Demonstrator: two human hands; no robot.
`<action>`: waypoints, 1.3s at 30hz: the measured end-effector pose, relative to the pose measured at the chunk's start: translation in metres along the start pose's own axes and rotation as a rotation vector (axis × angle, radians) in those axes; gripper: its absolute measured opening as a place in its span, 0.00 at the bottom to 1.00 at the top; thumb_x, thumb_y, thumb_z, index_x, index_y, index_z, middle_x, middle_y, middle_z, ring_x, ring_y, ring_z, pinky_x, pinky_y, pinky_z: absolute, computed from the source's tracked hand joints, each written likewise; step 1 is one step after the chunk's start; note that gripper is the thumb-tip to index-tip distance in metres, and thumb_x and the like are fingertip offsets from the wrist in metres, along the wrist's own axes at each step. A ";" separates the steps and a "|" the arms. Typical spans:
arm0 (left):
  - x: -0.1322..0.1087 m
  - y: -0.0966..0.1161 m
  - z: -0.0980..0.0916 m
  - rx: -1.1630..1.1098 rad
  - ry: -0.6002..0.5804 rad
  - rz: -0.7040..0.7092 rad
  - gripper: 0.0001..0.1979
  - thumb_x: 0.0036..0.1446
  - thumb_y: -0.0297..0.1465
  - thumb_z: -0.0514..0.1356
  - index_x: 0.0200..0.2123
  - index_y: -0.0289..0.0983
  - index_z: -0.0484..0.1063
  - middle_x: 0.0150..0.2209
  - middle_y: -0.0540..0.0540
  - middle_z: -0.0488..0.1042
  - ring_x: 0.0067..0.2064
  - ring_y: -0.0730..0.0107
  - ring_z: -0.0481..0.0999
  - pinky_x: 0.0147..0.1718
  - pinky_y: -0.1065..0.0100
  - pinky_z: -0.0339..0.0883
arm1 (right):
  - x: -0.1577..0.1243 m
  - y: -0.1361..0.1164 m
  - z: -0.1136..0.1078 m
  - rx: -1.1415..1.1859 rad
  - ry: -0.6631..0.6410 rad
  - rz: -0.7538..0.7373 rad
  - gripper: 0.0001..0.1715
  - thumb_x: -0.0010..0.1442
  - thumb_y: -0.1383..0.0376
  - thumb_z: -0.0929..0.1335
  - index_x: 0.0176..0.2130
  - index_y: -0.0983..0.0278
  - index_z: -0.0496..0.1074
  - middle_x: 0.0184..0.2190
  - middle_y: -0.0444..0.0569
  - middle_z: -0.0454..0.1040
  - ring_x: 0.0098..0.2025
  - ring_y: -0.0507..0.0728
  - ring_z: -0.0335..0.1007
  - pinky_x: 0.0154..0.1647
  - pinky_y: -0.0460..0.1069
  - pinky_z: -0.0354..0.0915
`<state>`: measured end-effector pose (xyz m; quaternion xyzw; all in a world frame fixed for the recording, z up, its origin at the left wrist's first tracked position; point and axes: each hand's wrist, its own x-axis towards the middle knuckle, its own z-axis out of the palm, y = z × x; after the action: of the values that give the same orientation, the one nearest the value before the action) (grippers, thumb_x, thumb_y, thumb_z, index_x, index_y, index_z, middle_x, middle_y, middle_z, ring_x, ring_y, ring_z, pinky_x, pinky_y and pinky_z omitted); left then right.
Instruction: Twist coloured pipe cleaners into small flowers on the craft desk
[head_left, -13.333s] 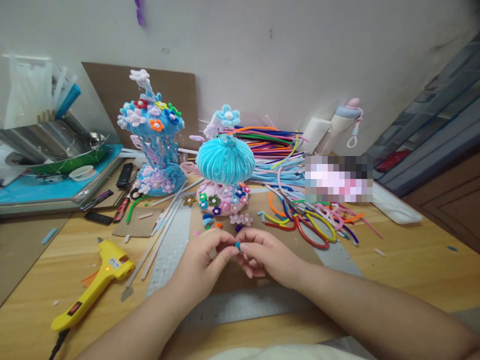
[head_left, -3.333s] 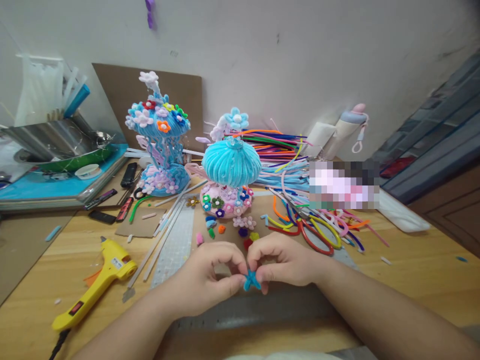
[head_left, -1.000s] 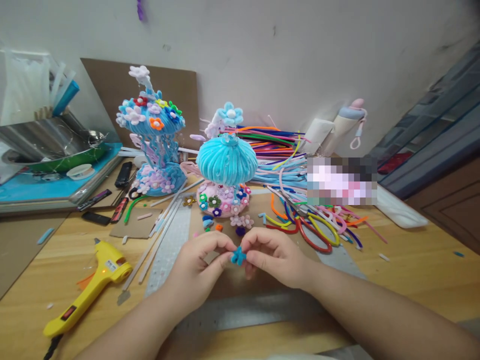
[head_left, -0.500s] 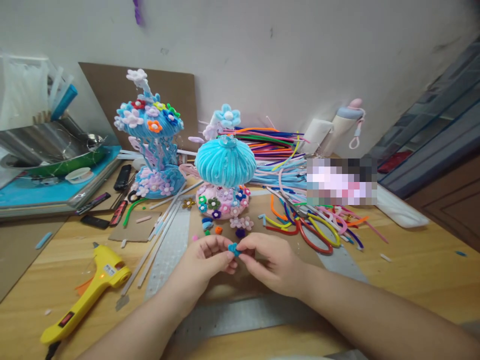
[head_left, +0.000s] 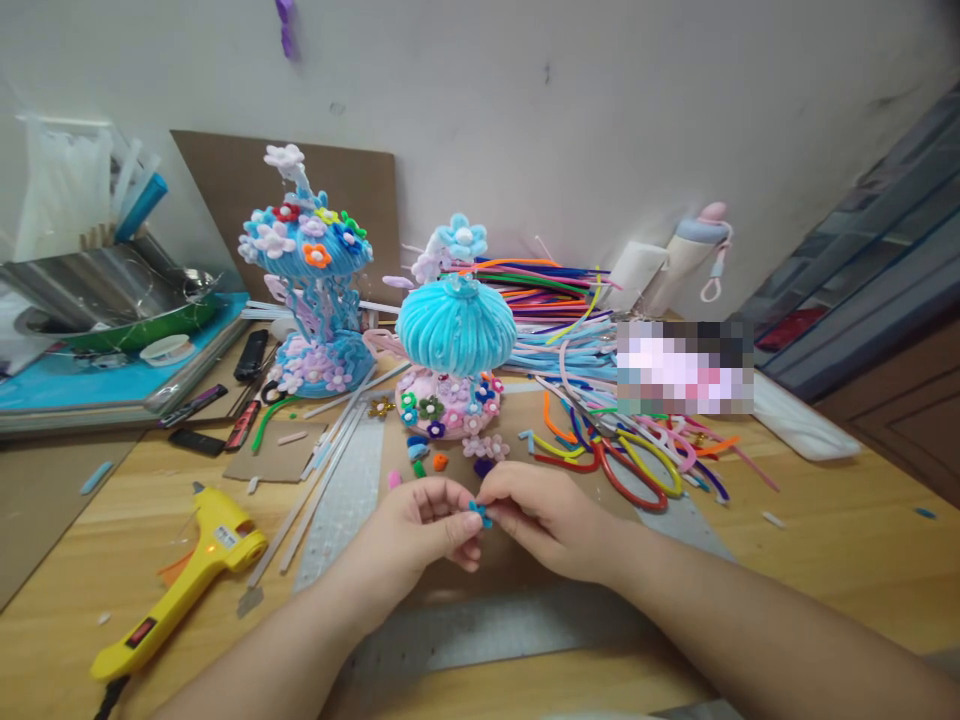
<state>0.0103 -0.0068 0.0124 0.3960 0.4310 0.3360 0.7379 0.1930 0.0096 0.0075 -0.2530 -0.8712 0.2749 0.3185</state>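
Your left hand [head_left: 420, 530] and right hand [head_left: 547, 515] meet fingertip to fingertip above the table [head_left: 825, 540]. Both are pinched on a tiny blue flower [head_left: 478, 514], held just in front of the loose flowers [head_left: 441, 461]. It looks mostly formed: small petals poke out past your fingers, but much of it is hidden, so I cannot tell whether its centre is finished. The dome [head_left: 455, 325] has flowers around its pink base and a bare blue cap. Your flower is fixed to nothing, and the glue gun [head_left: 187, 580] lies well to your left. Both forearms reach in low with wrists angled inward; thumbs and forefingers grip, the other fingers curled.
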 end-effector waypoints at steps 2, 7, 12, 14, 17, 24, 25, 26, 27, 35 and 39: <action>0.001 -0.001 -0.001 -0.018 0.010 -0.010 0.16 0.39 0.36 0.68 0.26 0.32 0.68 0.21 0.52 0.70 0.22 0.77 0.70 0.24 0.70 0.68 | 0.000 0.000 0.000 -0.052 0.001 -0.010 0.06 0.60 0.70 0.60 0.36 0.66 0.64 0.29 0.48 0.68 0.30 0.51 0.62 0.31 0.45 0.60; 0.003 -0.004 -0.002 0.068 0.053 -0.007 0.17 0.38 0.38 0.68 0.25 0.31 0.68 0.19 0.51 0.70 0.21 0.77 0.69 0.24 0.71 0.67 | -0.001 0.000 0.004 -0.204 -0.037 -0.051 0.04 0.58 0.70 0.60 0.33 0.65 0.64 0.26 0.46 0.68 0.27 0.50 0.62 0.28 0.44 0.57; 0.004 -0.005 -0.003 0.020 0.024 -0.020 0.16 0.39 0.36 0.68 0.25 0.31 0.69 0.21 0.50 0.72 0.24 0.75 0.71 0.27 0.70 0.68 | -0.005 0.004 0.011 -0.307 0.064 -0.049 0.05 0.59 0.68 0.60 0.32 0.64 0.65 0.24 0.44 0.68 0.24 0.50 0.62 0.26 0.44 0.56; 0.005 -0.006 -0.002 -0.026 0.040 -0.012 0.16 0.38 0.35 0.69 0.25 0.32 0.68 0.21 0.50 0.72 0.23 0.76 0.71 0.26 0.71 0.68 | -0.006 0.003 0.014 -0.304 0.092 -0.017 0.05 0.59 0.68 0.61 0.32 0.64 0.65 0.23 0.44 0.68 0.24 0.50 0.62 0.26 0.44 0.57; 0.005 -0.009 0.001 -0.112 0.066 0.007 0.16 0.36 0.34 0.70 0.23 0.32 0.67 0.19 0.51 0.72 0.22 0.76 0.71 0.25 0.72 0.67 | -0.006 0.001 0.018 -0.270 0.125 0.051 0.06 0.59 0.69 0.61 0.32 0.63 0.65 0.23 0.44 0.69 0.24 0.50 0.63 0.26 0.44 0.57; 0.008 -0.012 0.002 -0.112 0.082 -0.004 0.18 0.35 0.35 0.70 0.23 0.32 0.66 0.19 0.50 0.72 0.22 0.76 0.71 0.25 0.71 0.66 | -0.006 0.000 0.020 -0.263 0.075 0.080 0.05 0.59 0.70 0.61 0.33 0.64 0.65 0.26 0.45 0.70 0.26 0.50 0.64 0.27 0.44 0.56; 0.007 -0.011 0.003 -0.079 0.084 0.015 0.18 0.36 0.36 0.69 0.24 0.32 0.66 0.19 0.50 0.72 0.22 0.75 0.71 0.26 0.71 0.66 | -0.006 0.000 0.020 -0.277 0.074 0.085 0.05 0.59 0.69 0.61 0.32 0.64 0.65 0.25 0.44 0.69 0.26 0.50 0.63 0.26 0.44 0.56; 0.007 -0.011 0.003 -0.042 0.092 0.047 0.17 0.36 0.36 0.69 0.24 0.32 0.66 0.19 0.50 0.72 0.22 0.75 0.70 0.26 0.70 0.66 | -0.005 0.000 0.020 -0.289 0.076 0.094 0.05 0.58 0.69 0.61 0.31 0.64 0.65 0.24 0.44 0.69 0.25 0.50 0.63 0.26 0.44 0.55; 0.006 -0.010 0.004 -0.005 0.102 0.088 0.17 0.37 0.37 0.68 0.25 0.32 0.66 0.19 0.51 0.71 0.22 0.75 0.70 0.26 0.70 0.66 | -0.005 -0.001 0.020 -0.294 0.077 0.106 0.05 0.58 0.69 0.61 0.30 0.64 0.65 0.23 0.43 0.68 0.24 0.49 0.62 0.25 0.44 0.55; 0.007 -0.016 0.009 0.078 0.089 0.287 0.08 0.49 0.32 0.60 0.29 0.34 0.64 0.24 0.53 0.67 0.26 0.76 0.67 0.29 0.72 0.62 | -0.003 -0.006 0.025 -0.118 0.150 0.236 0.07 0.57 0.70 0.61 0.28 0.64 0.64 0.22 0.42 0.69 0.24 0.48 0.62 0.25 0.42 0.56; 0.007 -0.020 0.006 0.263 0.123 0.391 0.02 0.53 0.29 0.54 0.30 0.36 0.62 0.26 0.53 0.65 0.29 0.74 0.67 0.32 0.71 0.60 | -0.001 -0.011 0.031 0.119 0.255 0.449 0.05 0.56 0.68 0.62 0.28 0.64 0.64 0.19 0.40 0.66 0.19 0.46 0.60 0.20 0.41 0.56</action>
<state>0.0213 -0.0121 -0.0056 0.5433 0.4305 0.4369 0.5733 0.1692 -0.0086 -0.0053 -0.4533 -0.7284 0.3551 0.3713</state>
